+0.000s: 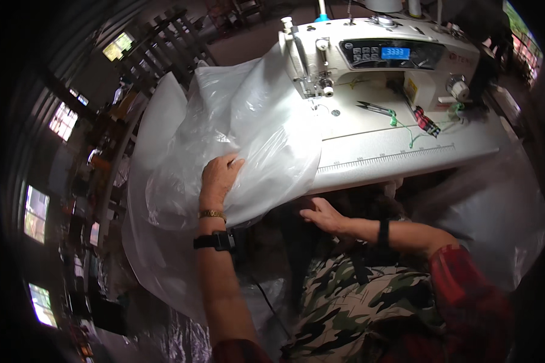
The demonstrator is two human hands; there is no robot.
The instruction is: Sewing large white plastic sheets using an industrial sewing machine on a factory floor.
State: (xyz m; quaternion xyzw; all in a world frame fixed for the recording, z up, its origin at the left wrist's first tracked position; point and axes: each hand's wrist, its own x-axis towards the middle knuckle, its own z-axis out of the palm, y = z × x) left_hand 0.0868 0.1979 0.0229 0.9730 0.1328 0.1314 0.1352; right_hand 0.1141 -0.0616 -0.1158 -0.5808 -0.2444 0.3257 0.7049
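Note:
A large sheet of translucent plastic film (248,121) drapes over the left part of the sewing machine's bed and hangs off its front and left side. My left hand (220,178) is on the film left of the needle area, with curled fingers gripping a fold of it. Just below the front edge of the bed is my right hand (326,216), its fingers bent inward. Whatever its fingers may hold is hidden in shadow. The white sewing machine (381,54) stands in front of me, its lit needle area beside the film.
Tweezers (375,109), a dark red and black tool (427,123) and green thread (412,136) lie on the bed. A printed ruler (387,156) runs along its front. More plastic film (484,212) hangs at the right. A dark cable (269,302) hangs near my left forearm.

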